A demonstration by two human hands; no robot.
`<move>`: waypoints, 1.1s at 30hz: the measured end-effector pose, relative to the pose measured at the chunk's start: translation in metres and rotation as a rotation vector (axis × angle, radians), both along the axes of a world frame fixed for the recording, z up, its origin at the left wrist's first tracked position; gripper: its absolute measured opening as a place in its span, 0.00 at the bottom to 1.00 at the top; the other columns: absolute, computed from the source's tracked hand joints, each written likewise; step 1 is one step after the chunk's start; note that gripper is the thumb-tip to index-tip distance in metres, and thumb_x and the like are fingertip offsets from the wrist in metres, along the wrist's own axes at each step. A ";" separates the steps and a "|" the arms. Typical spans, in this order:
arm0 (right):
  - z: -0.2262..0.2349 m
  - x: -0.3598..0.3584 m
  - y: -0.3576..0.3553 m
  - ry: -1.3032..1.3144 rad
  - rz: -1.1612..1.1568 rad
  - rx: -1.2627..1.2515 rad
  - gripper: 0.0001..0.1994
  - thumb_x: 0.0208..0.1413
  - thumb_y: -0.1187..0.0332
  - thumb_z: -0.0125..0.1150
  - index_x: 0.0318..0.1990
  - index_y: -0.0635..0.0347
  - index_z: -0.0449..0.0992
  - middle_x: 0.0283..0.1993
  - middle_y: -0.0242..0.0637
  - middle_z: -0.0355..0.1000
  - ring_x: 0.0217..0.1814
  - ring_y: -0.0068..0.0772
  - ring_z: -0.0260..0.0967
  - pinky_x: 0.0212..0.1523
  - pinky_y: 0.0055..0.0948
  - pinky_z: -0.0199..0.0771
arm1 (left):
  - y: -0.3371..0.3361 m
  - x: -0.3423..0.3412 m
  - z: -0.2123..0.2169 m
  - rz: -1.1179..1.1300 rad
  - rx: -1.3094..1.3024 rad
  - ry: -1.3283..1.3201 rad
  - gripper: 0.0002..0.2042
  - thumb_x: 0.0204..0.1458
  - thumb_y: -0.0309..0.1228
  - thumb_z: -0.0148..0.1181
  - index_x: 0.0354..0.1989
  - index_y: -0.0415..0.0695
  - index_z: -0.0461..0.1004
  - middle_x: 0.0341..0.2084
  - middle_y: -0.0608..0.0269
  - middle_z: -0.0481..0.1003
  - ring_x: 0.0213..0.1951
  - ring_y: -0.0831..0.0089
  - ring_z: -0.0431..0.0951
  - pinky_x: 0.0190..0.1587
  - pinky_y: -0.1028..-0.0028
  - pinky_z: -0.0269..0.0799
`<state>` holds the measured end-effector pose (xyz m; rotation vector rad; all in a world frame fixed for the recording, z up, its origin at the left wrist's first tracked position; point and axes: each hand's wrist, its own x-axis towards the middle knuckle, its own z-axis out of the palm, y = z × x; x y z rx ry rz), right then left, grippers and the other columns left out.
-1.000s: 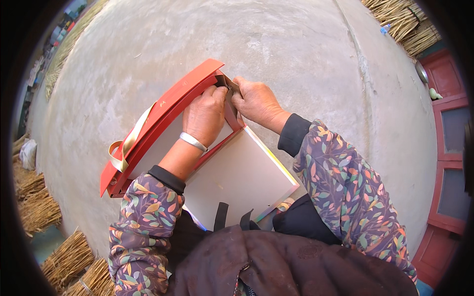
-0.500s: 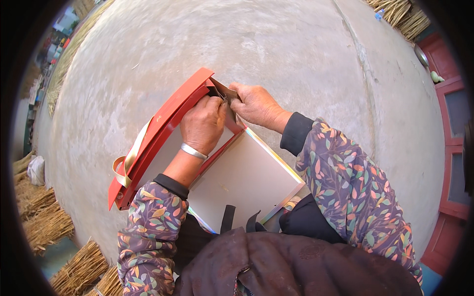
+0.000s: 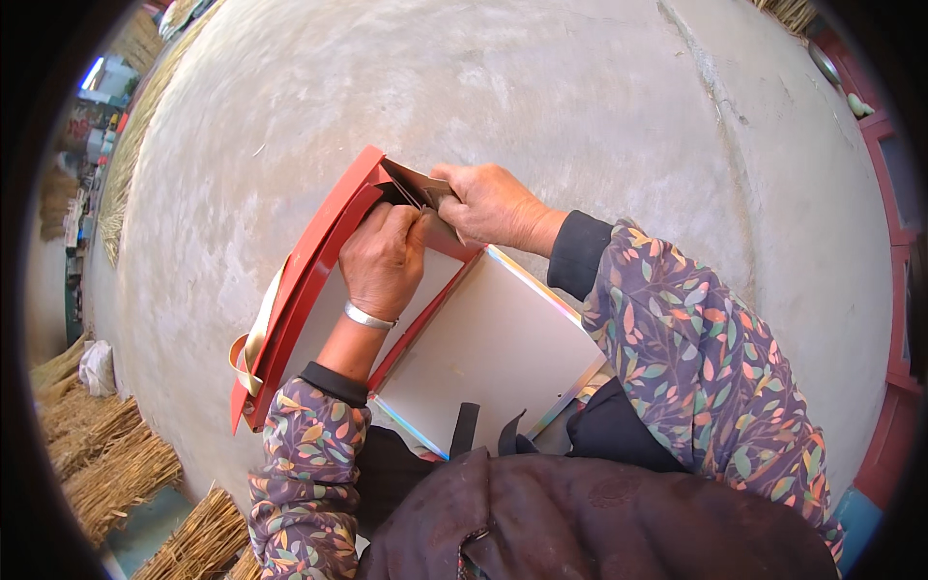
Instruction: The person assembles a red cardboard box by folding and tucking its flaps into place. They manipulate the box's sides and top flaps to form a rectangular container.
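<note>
A red cardboard box (image 3: pixel 314 275) with a gold ribbon handle (image 3: pixel 259 353) stands tilted on its side to the left of my lap. A pale grey board panel (image 3: pixel 488 353) with colourful edges lies across my lap, its upper left edge against the box's red rim. My left hand (image 3: pixel 382 261), a silver bangle at its wrist, is closed at the box's far end; its fingertips are hidden among the folded flaps. With fingers and thumb, my right hand (image 3: pixel 493 205) pinches the brown cardboard flap (image 3: pixel 414 180) at that same end.
Concrete floor (image 3: pixel 580 106) spreads around me. Bundles of dry straw stalks (image 3: pixel 121 469) and a white sack (image 3: pixel 97 367) lie at the left. A red-framed door (image 3: pixel 899 184) stands on the right, with a metal basin (image 3: pixel 825 64) near it. More stalks (image 3: pixel 788 12) lie at the far right.
The view has shifted a little. Both hands keep their hold at the box's far end and sit slightly farther left, and the gap between the flaps there shows more.
</note>
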<state>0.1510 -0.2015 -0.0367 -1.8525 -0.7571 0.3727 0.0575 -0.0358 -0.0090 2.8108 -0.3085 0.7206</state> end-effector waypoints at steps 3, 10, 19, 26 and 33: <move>0.000 0.000 -0.001 -0.003 0.014 0.032 0.10 0.62 0.71 0.51 0.47 0.61 0.76 0.19 0.39 0.74 0.21 0.30 0.75 0.29 0.32 0.76 | -0.001 -0.003 0.003 -0.002 0.013 0.001 0.06 0.54 0.30 0.70 0.32 0.47 0.76 0.24 0.63 0.73 0.25 0.62 0.76 0.27 0.64 0.70; 0.009 0.009 -0.007 0.103 0.062 -0.029 0.15 0.59 0.67 0.52 0.50 0.57 0.78 0.27 0.45 0.79 0.32 0.48 0.79 0.40 0.43 0.78 | 0.001 -0.009 0.008 -0.015 0.006 0.025 0.07 0.53 0.28 0.71 0.33 0.47 0.76 0.23 0.63 0.72 0.23 0.62 0.74 0.26 0.65 0.69; 0.026 0.021 -0.010 -0.122 -0.121 -0.107 0.17 0.59 0.67 0.51 0.53 0.56 0.79 0.32 0.47 0.81 0.36 0.48 0.81 0.43 0.44 0.79 | 0.010 -0.036 0.024 -0.174 -0.027 0.010 0.08 0.52 0.25 0.71 0.34 0.44 0.76 0.26 0.59 0.74 0.27 0.60 0.76 0.29 0.65 0.71; 0.015 0.025 -0.006 -0.177 -0.027 -0.044 0.12 0.60 0.67 0.52 0.47 0.56 0.79 0.36 0.50 0.81 0.40 0.54 0.79 0.44 0.47 0.78 | 0.020 -0.031 0.018 -0.094 -0.104 0.105 0.10 0.54 0.26 0.70 0.40 0.42 0.74 0.37 0.54 0.77 0.37 0.54 0.80 0.38 0.62 0.77; 0.010 0.025 -0.007 -0.195 -0.061 -0.056 0.09 0.64 0.68 0.56 0.48 0.57 0.78 0.33 0.43 0.79 0.33 0.41 0.77 0.38 0.37 0.77 | 0.010 -0.035 0.017 -0.015 -0.129 0.195 0.11 0.54 0.31 0.71 0.40 0.42 0.76 0.37 0.55 0.76 0.36 0.54 0.80 0.37 0.63 0.77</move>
